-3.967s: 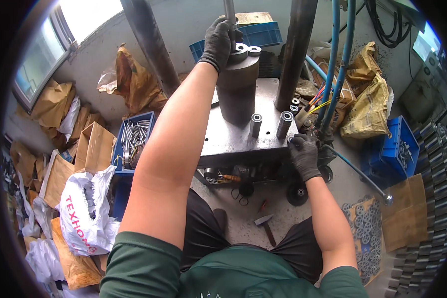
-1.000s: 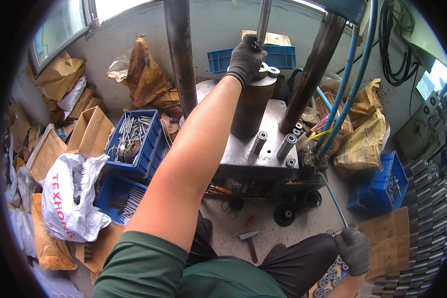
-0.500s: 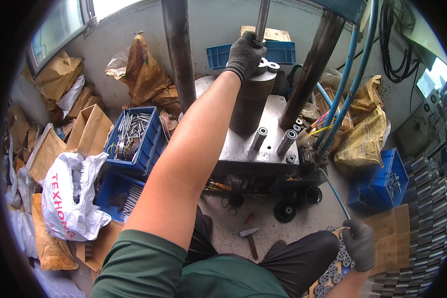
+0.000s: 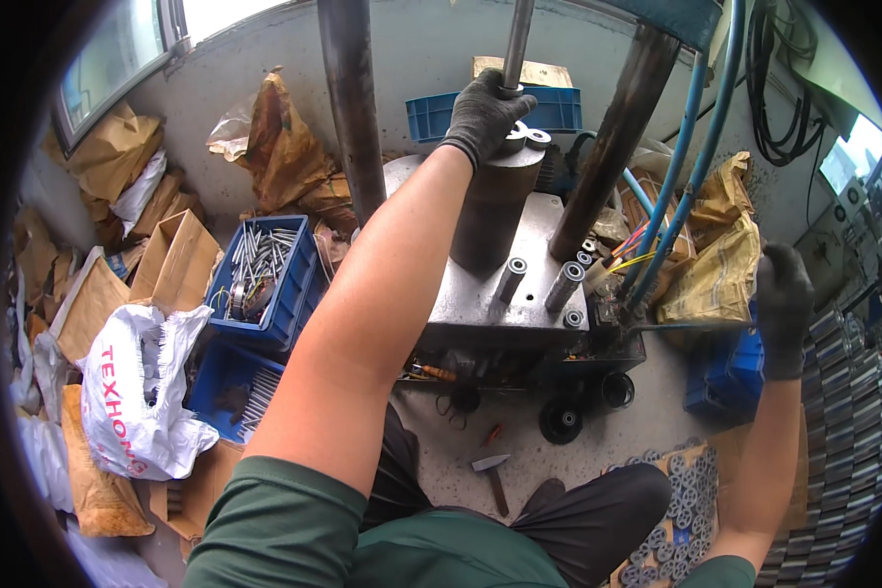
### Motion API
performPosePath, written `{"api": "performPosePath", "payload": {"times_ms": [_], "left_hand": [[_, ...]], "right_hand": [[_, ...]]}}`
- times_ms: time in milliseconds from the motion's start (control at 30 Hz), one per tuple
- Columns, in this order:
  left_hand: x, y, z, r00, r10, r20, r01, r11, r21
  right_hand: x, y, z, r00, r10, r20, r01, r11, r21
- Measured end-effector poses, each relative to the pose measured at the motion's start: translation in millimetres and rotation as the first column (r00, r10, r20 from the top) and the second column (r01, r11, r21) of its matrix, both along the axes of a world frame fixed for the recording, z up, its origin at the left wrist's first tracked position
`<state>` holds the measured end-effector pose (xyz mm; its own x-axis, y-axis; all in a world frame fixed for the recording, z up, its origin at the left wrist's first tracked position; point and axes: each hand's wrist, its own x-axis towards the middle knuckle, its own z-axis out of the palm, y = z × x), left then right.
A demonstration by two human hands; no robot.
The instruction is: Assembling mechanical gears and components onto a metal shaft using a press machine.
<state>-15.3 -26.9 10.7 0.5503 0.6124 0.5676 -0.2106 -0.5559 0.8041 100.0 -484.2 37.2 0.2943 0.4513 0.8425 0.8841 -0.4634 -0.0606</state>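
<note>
My left hand (image 4: 485, 118), in a dark grey glove, is closed around the lower end of an upright metal rod (image 4: 519, 44). Just below it, small round metal rings (image 4: 537, 137) rest on top of a thick dark steel cylinder (image 4: 500, 211). The cylinder stands on a steel machine plate (image 4: 475, 299). Out to the right, my gloved right hand (image 4: 786, 289) is closed at the outer end of a thin lever (image 4: 701, 326), which lies about level. The fingers of that hand are partly hidden.
Two dark posts (image 4: 353, 108) flank the cylinder. Short pins with ring tops (image 4: 565, 284) stand on the plate. Blue hoses (image 4: 684, 176) hang at right. Blue crates (image 4: 309, 265) hold metal rods at left. A hammer (image 4: 495, 480) lies on the floor; grey wheel-shaped parts (image 4: 696, 480) cover cardboard.
My right hand has swung up and outward, and the lever has risen from slanting down to about level. My left hand stays at the rod's lower end, its thumb now pointing right.
</note>
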Motion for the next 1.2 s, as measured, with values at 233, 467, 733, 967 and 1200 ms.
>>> {"api": "performPosePath", "payload": {"times_ms": [233,467,733,967,1200], "left_hand": [[3.0,15.7,-3.4,0.964,-0.125,0.236,0.190,0.942,-0.276],[2.0,23.5,-7.5,0.926,-0.160,0.341,0.272,0.911,-0.311],[1.8,30.6,-12.5,0.955,-0.235,0.183,0.275,0.931,-0.238],[-4.0,18.7,-4.7,0.988,-0.141,0.063,0.151,0.971,-0.186],[-5.7,17.8,-5.2,0.997,-0.080,-0.007,0.080,0.993,-0.084]], "right_hand": [[-95.2,-107.3,-75.6,0.720,-0.022,-0.694,-0.310,0.884,-0.350],[-164.6,-115.4,-110.9,0.724,-0.294,-0.623,-0.265,0.716,-0.646],[-152.6,-93.8,-72.0,0.657,-0.222,-0.720,-0.219,0.858,-0.464],[-156.7,-103.1,-84.5,0.758,-0.234,-0.609,-0.212,0.795,-0.569],[-156.5,-112.2,-102.4,0.748,-0.265,-0.608,-0.235,0.751,-0.617]]}}
